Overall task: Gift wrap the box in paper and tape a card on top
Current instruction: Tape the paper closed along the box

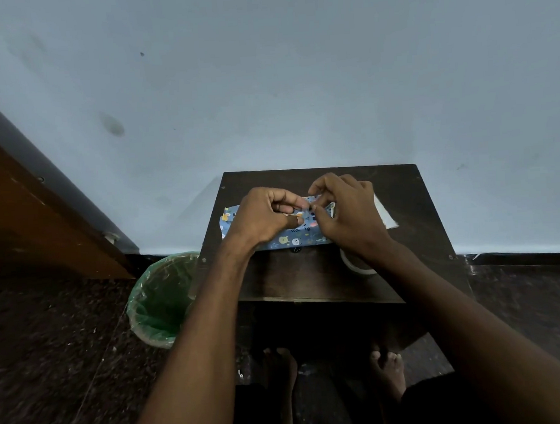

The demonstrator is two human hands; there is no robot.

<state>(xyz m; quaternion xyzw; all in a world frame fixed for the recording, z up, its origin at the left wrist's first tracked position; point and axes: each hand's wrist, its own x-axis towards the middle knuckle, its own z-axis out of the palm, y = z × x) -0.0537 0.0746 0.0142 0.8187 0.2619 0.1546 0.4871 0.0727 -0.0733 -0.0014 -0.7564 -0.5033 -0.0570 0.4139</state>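
Right now the box, covered in blue patterned paper (293,239), lies mid-tabletop (308,275). Left hand (262,216) and right hand (347,214) both pinch the top seam. Loosen either grip and the flaps may spring open; the tape roll (354,263) sits beneath the right wrist.

The room is dim and the light is cool and flat; I cannot tell where it comes from. The pale wall (296,79) takes most of it, fading to grey toward the top corners. My table (302,276) reads nearly black, and the space beneath it, around my feet, sinks into deep shadow. My left hand (262,214) and right hand (347,211) look underexposed, with detail lost between the fingers. The wide lens bends the skirting line and stretches my forearms at the bottom edge. Fine print on the wrapping paper (293,239) is soft.
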